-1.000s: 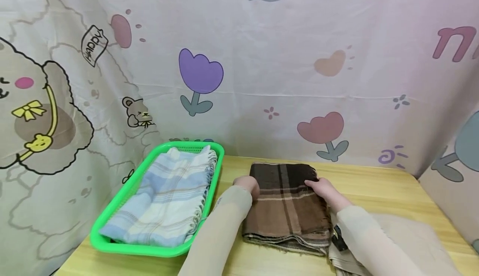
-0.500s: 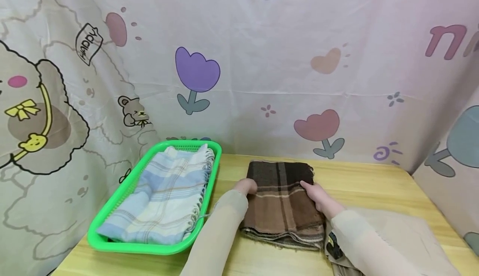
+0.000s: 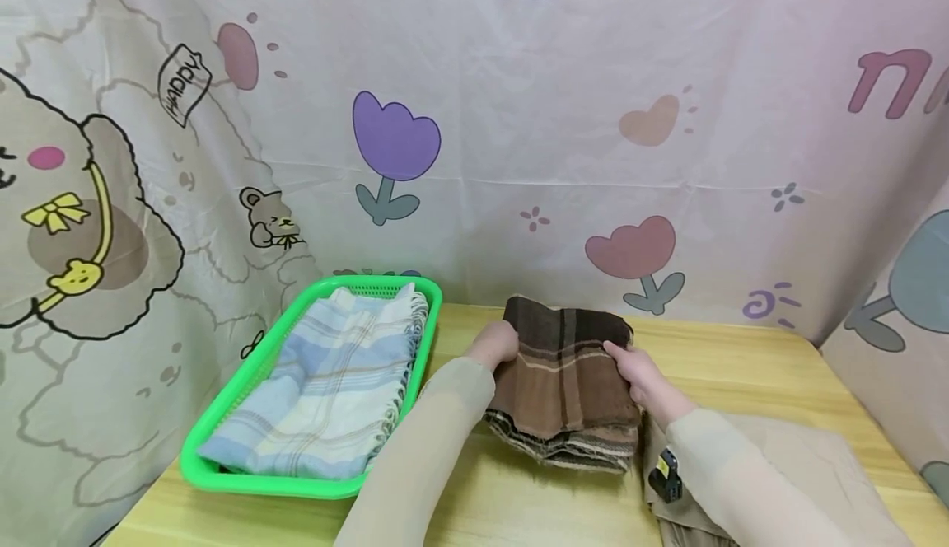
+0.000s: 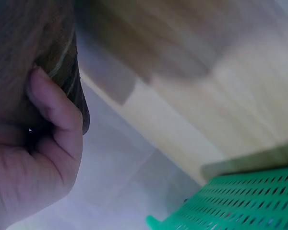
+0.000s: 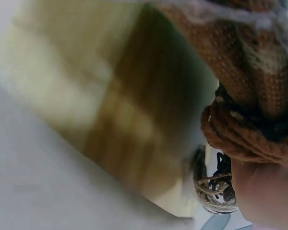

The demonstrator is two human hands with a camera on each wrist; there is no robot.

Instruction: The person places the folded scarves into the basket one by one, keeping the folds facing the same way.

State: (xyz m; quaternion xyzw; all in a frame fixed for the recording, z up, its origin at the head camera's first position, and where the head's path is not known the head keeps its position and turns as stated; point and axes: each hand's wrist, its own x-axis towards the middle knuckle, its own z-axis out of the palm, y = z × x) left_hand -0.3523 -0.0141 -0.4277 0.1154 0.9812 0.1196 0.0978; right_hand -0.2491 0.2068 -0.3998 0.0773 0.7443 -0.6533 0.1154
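1. Folded brown plaid cloth [image 3: 563,382] is held over the table [image 3: 519,502], toward its back edge.
2. Left hand [image 3: 495,344] and right hand [image 3: 647,378] each closed around one side.
3. Probably light, floppy; I'd pinch every layer mid-side so nothing fans open.

Left sleeve [image 3: 424,456]: long and plain, of cream colour, the cloth looks rather smooth; it reaches to the wrist.
Right sleeve [image 3: 752,477]: also cream, long and plain, with a soft edge at the wrist.
Left hand [image 3: 498,344]: bare, with rounded finger shape in its wrist view.
Right hand [image 3: 643,376]: bare; its wrist view shows only one smooth part.
Device [image 3: 666,476]: small, black, yellow mark, just beside right sleeve; whether fastened, I cannot tell.
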